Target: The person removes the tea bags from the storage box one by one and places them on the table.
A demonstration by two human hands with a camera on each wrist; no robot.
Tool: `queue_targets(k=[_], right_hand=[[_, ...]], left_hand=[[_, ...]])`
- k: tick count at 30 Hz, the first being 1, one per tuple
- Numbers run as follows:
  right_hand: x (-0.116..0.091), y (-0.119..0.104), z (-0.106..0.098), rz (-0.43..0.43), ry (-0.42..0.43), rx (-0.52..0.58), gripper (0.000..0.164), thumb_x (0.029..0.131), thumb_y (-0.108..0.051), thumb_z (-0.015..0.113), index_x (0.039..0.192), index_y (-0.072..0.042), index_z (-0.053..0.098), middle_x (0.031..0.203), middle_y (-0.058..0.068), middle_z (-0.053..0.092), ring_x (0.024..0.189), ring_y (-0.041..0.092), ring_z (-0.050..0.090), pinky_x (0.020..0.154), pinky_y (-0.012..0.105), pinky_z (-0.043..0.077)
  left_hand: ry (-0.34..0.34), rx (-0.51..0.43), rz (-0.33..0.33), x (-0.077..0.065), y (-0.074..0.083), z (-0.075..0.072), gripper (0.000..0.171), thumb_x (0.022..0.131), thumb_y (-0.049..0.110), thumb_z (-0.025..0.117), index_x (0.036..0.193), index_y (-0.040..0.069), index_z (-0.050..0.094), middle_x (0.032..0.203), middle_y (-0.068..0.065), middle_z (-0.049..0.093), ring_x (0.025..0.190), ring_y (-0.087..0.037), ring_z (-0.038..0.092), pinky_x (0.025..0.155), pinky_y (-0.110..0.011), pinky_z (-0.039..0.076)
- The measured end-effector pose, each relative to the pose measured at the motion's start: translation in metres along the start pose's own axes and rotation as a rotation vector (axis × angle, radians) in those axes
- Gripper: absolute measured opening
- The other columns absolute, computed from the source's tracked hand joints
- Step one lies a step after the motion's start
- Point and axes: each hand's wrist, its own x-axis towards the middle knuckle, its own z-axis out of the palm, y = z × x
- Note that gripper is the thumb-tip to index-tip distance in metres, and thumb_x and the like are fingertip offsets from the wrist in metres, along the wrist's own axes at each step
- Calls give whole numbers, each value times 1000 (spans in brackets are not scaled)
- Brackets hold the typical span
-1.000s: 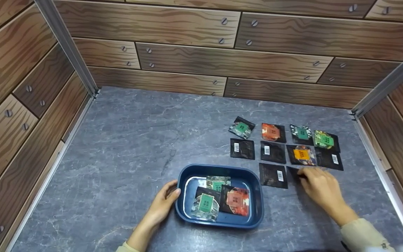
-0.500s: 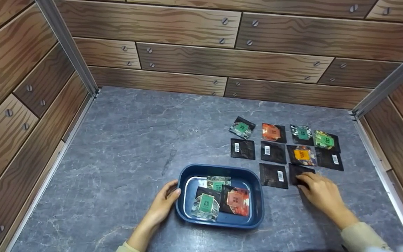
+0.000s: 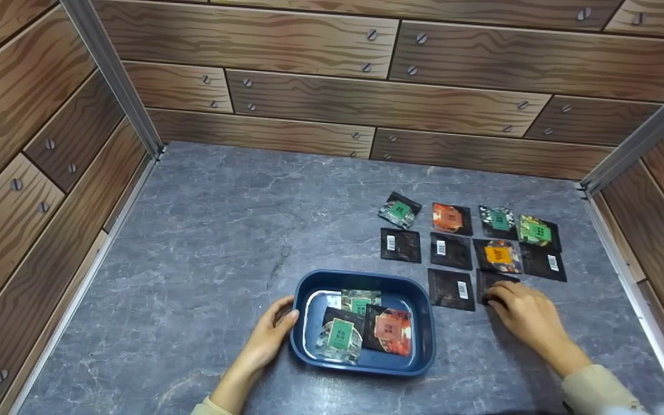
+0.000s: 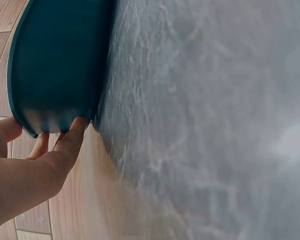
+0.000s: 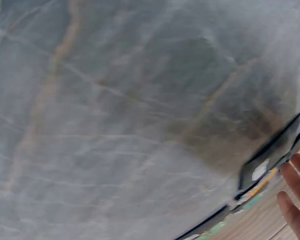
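Observation:
My left hand (image 3: pixel 267 334) rests against the left end of a blue plastic box (image 3: pixel 431 331). In the left wrist view its thumb is at the rim and its extended fingertips touch the outer wall. Three tea sachets lie inside: a green-labelled one (image 3: pixel 340 337), a red-labelled one (image 3: pixel 389 329) and another green-labelled one (image 3: pixel 359 301) partly covered behind them. My right hand (image 3: pixel 531 317) pinches the near left corner of a black sachet (image 3: pixel 493 280) lying on the table, hiding part of it. A barcoded black sachet (image 3: pixel 451 289) lies just left of it.
Several more sachets lie in rows behind the right hand, among them an orange-labelled one (image 3: pixel 499 255), a red one (image 3: pixel 450 219) and a bright green one (image 3: pixel 538 230). The grey marbled table (image 3: pixel 211 230) is enclosed by wood-patterned walls (image 3: pixel 309 98).
The black sachet under my right hand has gone from tilted to lying flat. My right fingers have moved slightly nearer, to its near left corner. The left hand and box stay put.

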Motion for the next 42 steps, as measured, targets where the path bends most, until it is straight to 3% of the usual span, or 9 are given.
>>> queue_targets(k=[10,22,33,39,42], right_hand=[[29,-32,-13,-112,50,9,25,72,-5,81,95,-7,73,95,6,72,79,28,66,67,46,57],[82,-80,-40,-246,61,53,24,77,-10,80,100,-8,73,98,7,72,83,25,65,70,43,55],[113,-129,-34,-510,4,86,21,75,-11,80,95,-8,73,93,6,71,80,23,65,68,38,55],[121,-156,-21,-672,-72,33,22,73,-11,81,94,-11,73,91,2,71,78,18,64,66,31,54],[124,-168,-12,-739,-114,8,24,72,-20,84,92,-14,72,88,-1,70,77,16,62,66,29,52]], left_hand=[[12,4,-5,-1,0,0,49,102,13,53,140,-15,39,142,-34,43,135,-44,40,114,-47,33],[9,-1,-2,2,0,1,50,102,14,54,141,-15,38,143,-34,42,135,-44,40,114,-46,33],[14,-16,-1,2,1,1,49,102,12,52,140,-16,38,143,-35,42,136,-44,39,115,-47,32],[16,-7,-15,0,-1,0,50,102,13,53,141,-16,37,144,-35,41,135,-44,40,114,-47,33],[18,-2,-10,0,0,0,51,102,13,53,141,-16,37,143,-35,41,134,-45,41,114,-47,33]])
